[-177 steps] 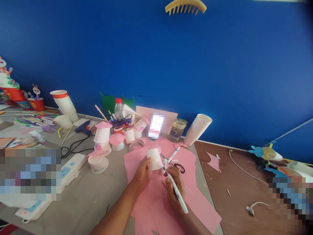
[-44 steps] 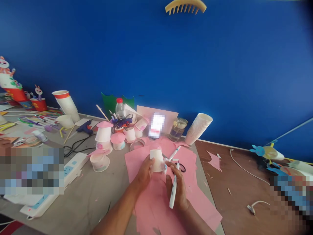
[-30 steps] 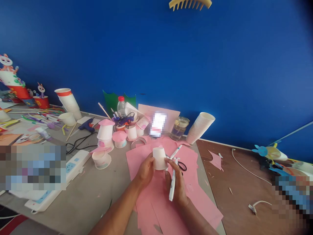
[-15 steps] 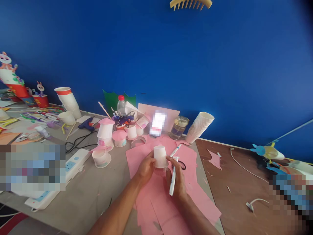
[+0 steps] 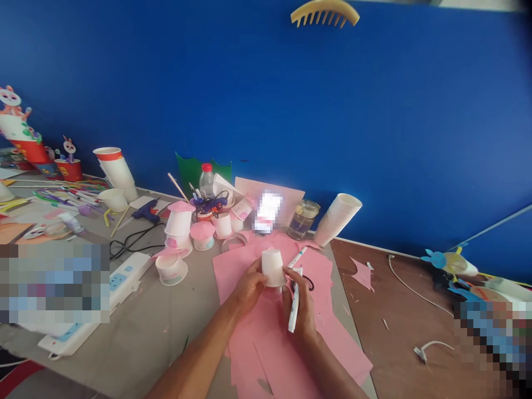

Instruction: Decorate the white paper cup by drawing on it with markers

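Note:
My left hand (image 5: 248,287) is closed round a small white paper cup (image 5: 272,267), held upside down above the pink paper sheets (image 5: 266,338). My right hand (image 5: 301,307) grips a white marker pen (image 5: 293,307) that points down along the palm, and its fingertips touch the cup's right side. A second white marker (image 5: 297,257) and black-handled scissors (image 5: 306,284) lie on the pink paper just behind my hands.
Decorated paper cups (image 5: 179,227) and a cut cup (image 5: 170,269) stand at the left. A stack of white cups (image 5: 336,219), a glass jar (image 5: 302,219), a bottle (image 5: 205,180), a glue gun (image 5: 144,210) and a power strip (image 5: 120,277) crowd the grey table. A white cable (image 5: 409,285) lies on the brown table.
The marker went from its tip against the cup to lying down along my right palm. The cup has turned a little in my left hand.

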### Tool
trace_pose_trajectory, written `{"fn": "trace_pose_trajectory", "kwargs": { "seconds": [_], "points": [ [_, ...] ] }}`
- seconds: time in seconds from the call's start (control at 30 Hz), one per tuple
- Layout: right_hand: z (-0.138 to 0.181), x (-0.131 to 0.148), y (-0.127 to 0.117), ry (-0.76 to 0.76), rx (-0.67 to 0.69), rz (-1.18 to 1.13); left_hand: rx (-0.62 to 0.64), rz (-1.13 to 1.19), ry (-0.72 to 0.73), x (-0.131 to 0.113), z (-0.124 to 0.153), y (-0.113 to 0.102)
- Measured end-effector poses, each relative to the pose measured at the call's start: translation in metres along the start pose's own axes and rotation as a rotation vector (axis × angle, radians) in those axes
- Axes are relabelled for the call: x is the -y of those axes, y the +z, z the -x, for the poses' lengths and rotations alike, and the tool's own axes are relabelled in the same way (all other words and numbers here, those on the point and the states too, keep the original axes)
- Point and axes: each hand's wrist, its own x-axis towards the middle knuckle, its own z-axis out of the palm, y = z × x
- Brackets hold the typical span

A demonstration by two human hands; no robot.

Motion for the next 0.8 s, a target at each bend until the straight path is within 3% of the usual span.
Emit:
{"fn": "trace_pose_trajectory", "kwargs": {
  "seconds": [0.8],
  "points": [
    [0.002,-0.010,0.002,0.132,-0.018,-0.041,-0.006,-0.144,-0.004,-0.004,0.003,0.002]
  ]
}}
